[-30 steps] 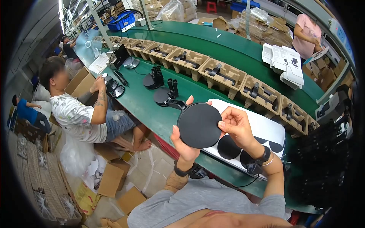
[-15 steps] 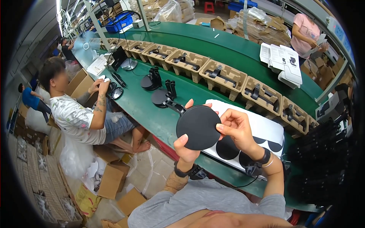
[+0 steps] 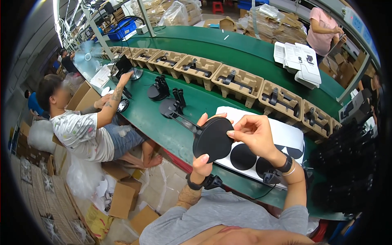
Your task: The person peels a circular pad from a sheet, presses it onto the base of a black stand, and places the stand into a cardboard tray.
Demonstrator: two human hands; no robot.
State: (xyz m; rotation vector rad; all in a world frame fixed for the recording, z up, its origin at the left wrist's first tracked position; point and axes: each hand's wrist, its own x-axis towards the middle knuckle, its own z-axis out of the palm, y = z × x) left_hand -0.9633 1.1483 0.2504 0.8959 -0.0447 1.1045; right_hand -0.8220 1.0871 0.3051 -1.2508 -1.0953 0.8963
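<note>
My left hand (image 3: 201, 165) is closed around a black stand with a round flat base (image 3: 211, 141), its thumb on the near rim and fingertips showing at the far rim. The base is tilted, its smooth face partly toward me, and its slim arm (image 3: 183, 122) points away to the left. At the right rim of the base, my right hand (image 3: 259, 136) pinches the edge with thumb and finger, the other fingers curled. Below that hand lies a white sheet (image 3: 241, 116) with several round black pads (image 3: 243, 158), partly covered by my right wrist.
Black stands (image 3: 157, 92) rest on the green bench (image 3: 143, 118) to the left. Several brown pulp trays (image 3: 239, 81) with black parts line its far side. A co-worker (image 3: 81, 126) sits at left; another person (image 3: 322, 30) stands far right. White leaflets (image 3: 296, 61) are stacked across the bench.
The round base has turned in my left hand and now looks narrower. My right hand stays at its rim. The seated co-worker has stretched one arm out over the bench.
</note>
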